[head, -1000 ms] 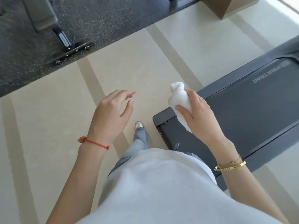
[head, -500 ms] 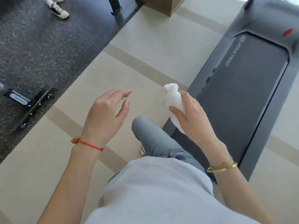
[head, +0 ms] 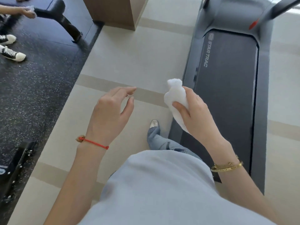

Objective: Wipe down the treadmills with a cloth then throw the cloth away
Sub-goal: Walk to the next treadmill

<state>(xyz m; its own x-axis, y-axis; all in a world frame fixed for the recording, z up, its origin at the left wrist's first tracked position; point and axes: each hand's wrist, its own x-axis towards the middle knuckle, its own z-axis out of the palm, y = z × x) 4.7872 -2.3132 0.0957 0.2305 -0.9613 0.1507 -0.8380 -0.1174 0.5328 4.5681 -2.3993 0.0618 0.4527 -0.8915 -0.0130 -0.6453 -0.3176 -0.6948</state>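
Head view: a white cloth [head: 176, 98] is seen bunched in the right hand [head: 194, 114], the thumb and curled fingers pinching it round its middle so that a knot of it stands above the fist and a tail hangs below. It is held in the air over the near left edge of the treadmill [head: 227, 95], not touching the deck. The left hand [head: 112, 114] is held free over the floor [head: 129, 62], fingers loosely spread and slightly bent, with nothing in it. The person's leg and shoe are seen on the floor just beside the treadmill's left rail.

The step in hand is judged to be the approach to the machine, before wiping: no contact between cloth and treadmill is shown. For the next move, the cloth would need to be brought down or forward onto a part of the machine, probably the console end at the far edge, and pressed flat enough to wipe instead of staying balled. Whether any treadmill has been wiped cannot be told.
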